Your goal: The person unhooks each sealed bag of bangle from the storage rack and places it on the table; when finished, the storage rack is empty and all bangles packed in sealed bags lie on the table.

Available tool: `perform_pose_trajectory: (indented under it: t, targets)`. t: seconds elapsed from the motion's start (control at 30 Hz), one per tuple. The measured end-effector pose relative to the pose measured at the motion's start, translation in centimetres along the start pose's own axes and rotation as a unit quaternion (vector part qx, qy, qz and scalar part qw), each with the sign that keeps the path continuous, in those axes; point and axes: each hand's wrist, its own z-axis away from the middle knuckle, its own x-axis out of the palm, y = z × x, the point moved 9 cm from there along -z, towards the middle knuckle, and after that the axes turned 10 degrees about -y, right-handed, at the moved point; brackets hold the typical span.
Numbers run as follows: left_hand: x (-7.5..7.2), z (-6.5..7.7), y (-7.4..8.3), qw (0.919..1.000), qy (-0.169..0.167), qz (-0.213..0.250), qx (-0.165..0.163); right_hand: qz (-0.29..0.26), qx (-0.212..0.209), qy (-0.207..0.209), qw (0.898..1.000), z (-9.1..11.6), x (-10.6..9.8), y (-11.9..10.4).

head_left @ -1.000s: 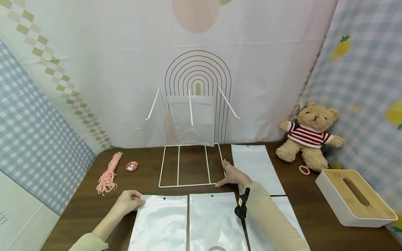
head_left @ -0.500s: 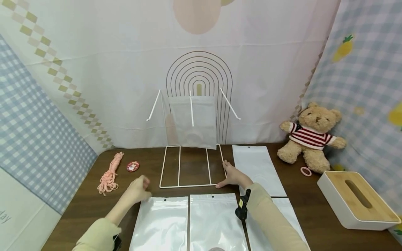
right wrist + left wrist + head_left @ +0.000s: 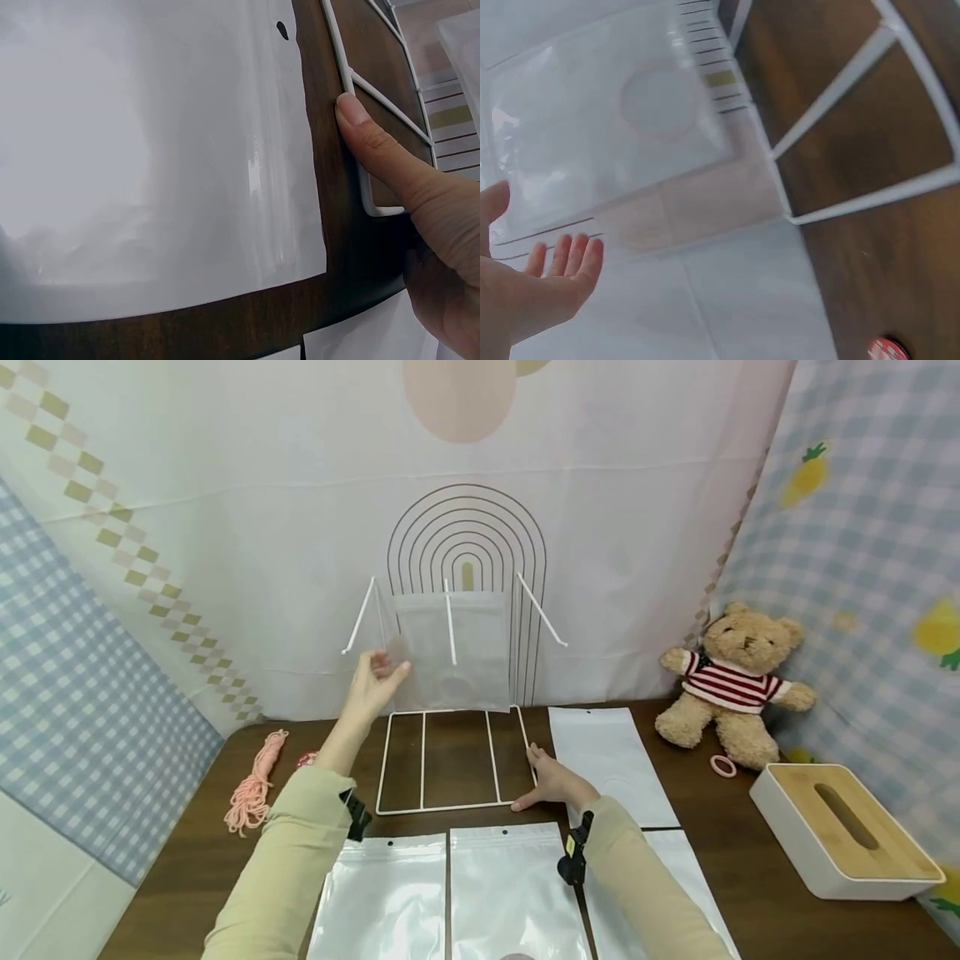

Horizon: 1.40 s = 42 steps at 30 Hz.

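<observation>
A white wire display rack [image 3: 438,808] stands at the back of the table, three prongs jutting forward from its top. A white zip bag [image 3: 450,685] hangs from the middle prong. My left hand [image 3: 369,689] is raised beside the bag's left edge, thumb and fingers apart, holding nothing; in the left wrist view the bag lies past the fingertips. My right hand [image 3: 558,779] holds the front right corner of the rack's base, its thumb [image 3: 367,127] against the front bar. White zip bags with punched holes lie flat in front, including a left bag [image 3: 390,893] and a middle bag [image 3: 513,885].
Another flat bag [image 3: 607,760] lies right of the rack. At left are a pink cord bundle [image 3: 255,785] and a red round badge [image 3: 306,759], partly covered by the left arm. A teddy bear [image 3: 735,685], pink ring [image 3: 722,766] and tissue box [image 3: 847,835] are at right.
My left hand has risen from the top left corner of the left flat bag to beside the hanging bag. The right hand keeps its place on the rack's corner.
</observation>
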Motion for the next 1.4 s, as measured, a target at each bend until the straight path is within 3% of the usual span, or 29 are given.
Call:
perform_pose_trajectory:
  t: [0.1,0.37,0.5,0.6,0.7,0.83,1.0,1.23,1.4]
  targets:
    - [-0.1,-0.9,1.3,0.9996,0.018,0.018,0.015,0.001,0.002,-0.005,1.0,0.0,0.1,0.1]
    - [0.8,-2.6,3.2,0.9985,-0.013,0.039,0.038,-0.003,0.002,-0.004,1.0,0.0,0.0,-0.1]
    - [0.2,-2.6,3.6,0.9966,0.031,0.049,0.058,-0.005,-0.003,-0.004,1.0,-0.1,0.1,-0.2]
    - [-0.8,-2.1,4.0,0.9894,0.092,0.066,0.091,-0.005,-0.005,-0.003,1.0,-0.2,0.2,-0.3]
    - [-1.2,-1.5,4.2,0.9818,0.123,0.089,0.115,-0.004,-0.003,-0.001,1.0,-0.3,0.2,-0.2]
    - [-1.1,-0.4,5.2,0.9749,0.13,0.116,0.139,0.002,0.002,0.001,1.0,-0.2,0.1,0.1]
    - [-1.0,0.8,6.2,0.9741,0.14,0.082,0.157,0.002,0.001,0.001,1.0,0.0,-0.1,0.1]
    - [-1.4,3.0,5.9,0.9736,0.149,0.073,0.156,0.001,0.002,-0.002,1.0,0.1,-0.1,0.0]
    - [-1.8,4.7,5.8,0.9696,0.157,0.104,0.157,0.004,0.0,-0.002,1.0,0.0,-0.1,-0.1]
